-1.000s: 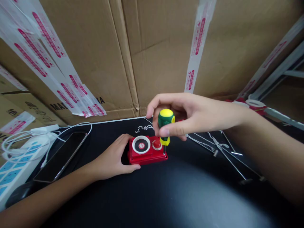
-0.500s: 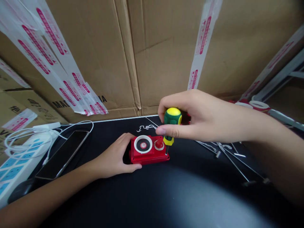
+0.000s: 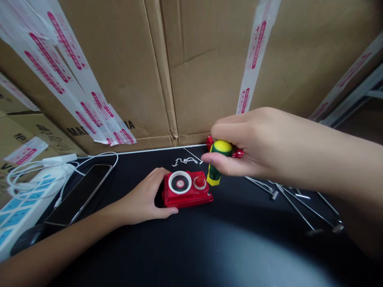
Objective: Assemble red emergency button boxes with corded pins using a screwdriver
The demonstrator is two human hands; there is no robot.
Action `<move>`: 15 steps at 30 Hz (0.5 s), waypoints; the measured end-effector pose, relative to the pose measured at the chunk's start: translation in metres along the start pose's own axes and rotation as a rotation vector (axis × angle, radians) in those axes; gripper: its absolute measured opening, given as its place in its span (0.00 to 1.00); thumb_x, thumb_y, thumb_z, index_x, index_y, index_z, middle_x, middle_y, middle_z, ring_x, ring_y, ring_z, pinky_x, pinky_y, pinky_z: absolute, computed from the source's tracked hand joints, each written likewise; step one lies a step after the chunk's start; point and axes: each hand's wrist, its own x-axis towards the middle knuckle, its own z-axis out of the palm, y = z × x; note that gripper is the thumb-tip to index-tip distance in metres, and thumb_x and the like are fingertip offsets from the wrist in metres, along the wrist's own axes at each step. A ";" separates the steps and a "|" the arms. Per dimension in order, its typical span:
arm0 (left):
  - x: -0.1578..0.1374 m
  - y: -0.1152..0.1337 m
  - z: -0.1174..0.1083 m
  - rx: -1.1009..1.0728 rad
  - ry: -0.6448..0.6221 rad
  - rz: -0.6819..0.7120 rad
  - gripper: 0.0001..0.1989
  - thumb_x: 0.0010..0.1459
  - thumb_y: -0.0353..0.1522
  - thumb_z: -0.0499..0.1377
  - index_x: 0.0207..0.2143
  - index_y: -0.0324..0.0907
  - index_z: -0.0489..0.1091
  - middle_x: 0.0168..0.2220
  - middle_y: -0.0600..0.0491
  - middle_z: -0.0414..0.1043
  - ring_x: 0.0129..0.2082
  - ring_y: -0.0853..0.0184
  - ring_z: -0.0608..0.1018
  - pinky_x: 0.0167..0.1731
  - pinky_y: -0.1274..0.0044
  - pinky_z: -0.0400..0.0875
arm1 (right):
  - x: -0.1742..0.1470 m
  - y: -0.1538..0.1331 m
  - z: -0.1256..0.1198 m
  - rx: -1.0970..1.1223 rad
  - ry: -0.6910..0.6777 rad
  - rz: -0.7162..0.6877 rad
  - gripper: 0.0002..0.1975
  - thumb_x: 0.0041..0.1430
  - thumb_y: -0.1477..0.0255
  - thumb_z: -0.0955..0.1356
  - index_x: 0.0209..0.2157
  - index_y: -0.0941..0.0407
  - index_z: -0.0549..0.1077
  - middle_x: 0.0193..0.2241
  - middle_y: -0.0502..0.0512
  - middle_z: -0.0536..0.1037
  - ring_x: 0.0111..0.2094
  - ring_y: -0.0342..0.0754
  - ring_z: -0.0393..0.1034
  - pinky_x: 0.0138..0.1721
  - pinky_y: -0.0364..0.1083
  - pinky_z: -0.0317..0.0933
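Observation:
A red box-shaped device (image 3: 188,199) with a white-ringed black disc and a red knob lies on the black table (image 3: 191,247). My left hand (image 3: 146,197) grips its left end, thumb along the near side and fingers behind. Above its right end, my right hand (image 3: 251,147) is closed around a screwdriver (image 3: 214,173) with a green and yellow handle. The handle leans, and its shaft points down at the right corner of the device; whether the tip touches there I cannot tell.
Several thin metal rods (image 3: 299,209) lie to the right. A white chain (image 3: 185,160) and red parts (image 3: 210,141) are at the back. On the left are a phone (image 3: 80,195), a power strip (image 3: 32,203) and white cables (image 3: 20,175). A cardboard box (image 3: 203,71) stands behind.
My right hand has shifted a little right, and the screwdriver, nearly upright before, now leans more. The left hand and the red device have hardly moved.

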 end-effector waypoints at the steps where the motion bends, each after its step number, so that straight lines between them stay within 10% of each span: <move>1: 0.000 0.000 0.000 0.001 0.003 0.002 0.34 0.54 0.43 0.75 0.57 0.48 0.64 0.56 0.46 0.71 0.56 0.49 0.77 0.57 0.56 0.75 | -0.001 0.003 -0.001 0.014 0.003 -0.009 0.24 0.75 0.52 0.64 0.28 0.52 0.63 0.24 0.49 0.68 0.21 0.44 0.53 0.26 0.48 0.45; 15: 0.001 0.000 0.000 -0.002 -0.005 -0.015 0.34 0.54 0.43 0.75 0.57 0.47 0.64 0.56 0.45 0.70 0.57 0.48 0.76 0.59 0.56 0.74 | -0.021 0.019 -0.024 0.386 -0.183 -0.085 0.14 0.75 0.70 0.65 0.52 0.47 0.80 0.38 0.48 0.84 0.33 0.45 0.75 0.34 0.45 0.64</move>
